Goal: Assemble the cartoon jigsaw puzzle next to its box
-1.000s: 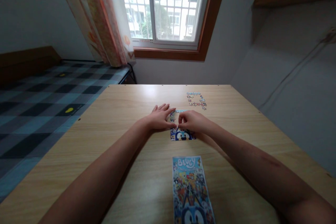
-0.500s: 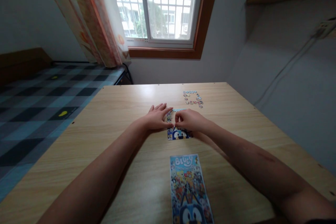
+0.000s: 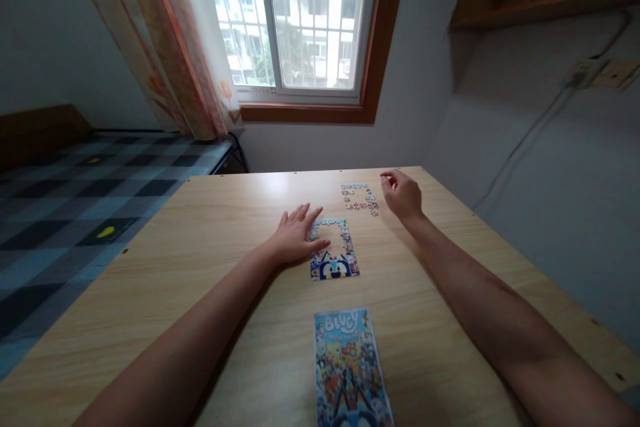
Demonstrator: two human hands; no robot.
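On the table lies a partly assembled jigsaw puzzle (image 3: pixel 336 269), with a blue cartoon dog's face along its near edge and bare wood inside its frame. My left hand (image 3: pixel 296 237) rests with spread fingers over its left side, the thumb reaching across the gap. Beyond it sit loose puzzle pieces (image 3: pixel 359 206), laid out in a rough ring. My right hand (image 3: pixel 403 196) is just right of these pieces, fingers curled in towards the thumb; anything between them is too small or hidden to make out.
A Bluey picture sheet or box (image 3: pixel 350 360) lies nearest me on the wooden table (image 3: pixel 240 207). To the left is a bed with a checked cover (image 3: pixel 125 180). A window (image 3: pixel 315 27) and curtain (image 3: pixel 175 47) are behind the table, and a cable (image 3: pixel 520 140) hangs on the right wall.
My right hand has left the puzzle and moved away and to the right, beside the loose pieces. My left hand stays at the puzzle's left side. The whole view has shifted slightly.
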